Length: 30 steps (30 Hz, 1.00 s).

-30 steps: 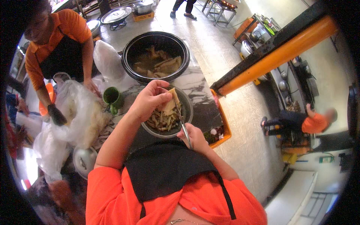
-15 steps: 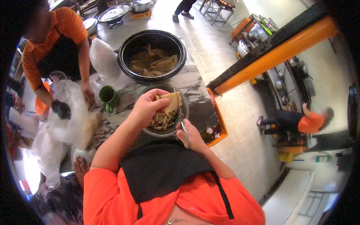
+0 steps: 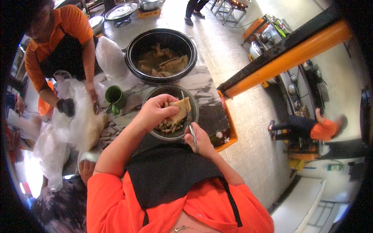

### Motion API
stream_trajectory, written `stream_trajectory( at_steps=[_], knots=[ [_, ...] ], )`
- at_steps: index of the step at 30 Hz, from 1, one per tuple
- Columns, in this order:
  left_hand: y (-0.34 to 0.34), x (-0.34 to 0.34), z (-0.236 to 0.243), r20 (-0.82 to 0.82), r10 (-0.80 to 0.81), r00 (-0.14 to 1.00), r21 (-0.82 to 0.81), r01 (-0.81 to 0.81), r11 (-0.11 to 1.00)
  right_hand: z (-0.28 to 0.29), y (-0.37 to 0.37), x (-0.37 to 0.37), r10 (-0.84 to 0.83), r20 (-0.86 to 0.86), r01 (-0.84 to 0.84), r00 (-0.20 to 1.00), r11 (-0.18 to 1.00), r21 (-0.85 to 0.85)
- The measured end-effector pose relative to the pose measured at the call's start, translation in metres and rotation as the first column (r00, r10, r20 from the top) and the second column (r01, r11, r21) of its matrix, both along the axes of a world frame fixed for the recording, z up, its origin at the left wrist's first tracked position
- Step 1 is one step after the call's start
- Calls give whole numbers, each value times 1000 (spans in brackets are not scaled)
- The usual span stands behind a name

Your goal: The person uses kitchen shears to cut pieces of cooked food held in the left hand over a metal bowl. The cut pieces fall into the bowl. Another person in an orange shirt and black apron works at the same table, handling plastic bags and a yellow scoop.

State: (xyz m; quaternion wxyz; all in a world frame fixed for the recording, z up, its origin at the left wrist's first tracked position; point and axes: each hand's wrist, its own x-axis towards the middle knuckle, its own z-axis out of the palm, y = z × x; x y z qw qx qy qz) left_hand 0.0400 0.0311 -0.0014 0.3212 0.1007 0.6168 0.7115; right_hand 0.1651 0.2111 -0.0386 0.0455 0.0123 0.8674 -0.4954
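Observation:
A pale tan, flat piece of food (image 3: pixel 180 108) is pinched in my left hand (image 3: pixel 159 112) over a round metal bowl (image 3: pixel 190 92) of cut strips. My right hand (image 3: pixel 200 140) grips metal scissors (image 3: pixel 192 137), their blades upright against the piece's right edge. A large black pot (image 3: pixel 161 79) with more pale pieces in murky liquid stands just beyond the bowl on the marble-patterned table (image 3: pixel 208 84). A green mug (image 3: pixel 114 98) is left of my left hand.
A co-worker in orange (image 3: pixel 58 42) handles translucent plastic bags (image 3: pixel 75 112) at left, beside another person's hand (image 3: pixel 87 167). An orange-edged tray (image 3: pixel 231 126) borders the table's right. A black-and-orange beam (image 3: pixel 287 58), cookware shelves (image 3: pixel 295 89) and another person (image 3: pixel 322 128) are further right.
My left hand and the food piece have moved slightly down, the scissors' blades now along the piece's edge. The co-worker's hands shifted among the bags; another hand appeared at lower left.

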Motion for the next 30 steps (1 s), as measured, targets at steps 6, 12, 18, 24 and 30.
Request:
stream_trajectory(
  at_steps=[6, 12, 18, 24, 30],
  knots=[
    [-5, -5, 6, -17, -38, 999, -59, 37, 998, -1, -4, -3, -11, 89, 18, 996, 997, -78],
    [-18, -8, -3, -12, 161, 987, 66, -160, 985, -25, -7, -5, 128, -138, -102, 982, 978, 182],
    [-3, -8, -24, 37, 154, 987, 242, -158, 957, -23, -3, 4, 33, 79, -5, 996, 942, -334],
    [-19, -12, -2, 5, 242, 970, 177, -239, 955, -15, 7, 0, 159, 149, -113, 976, 954, -277],
    [-7, -17, -5, 119, 229, 966, 277, -254, 927, -1, 2, -4, 230, 69, -221, 971, 967, -125]
  ],
)
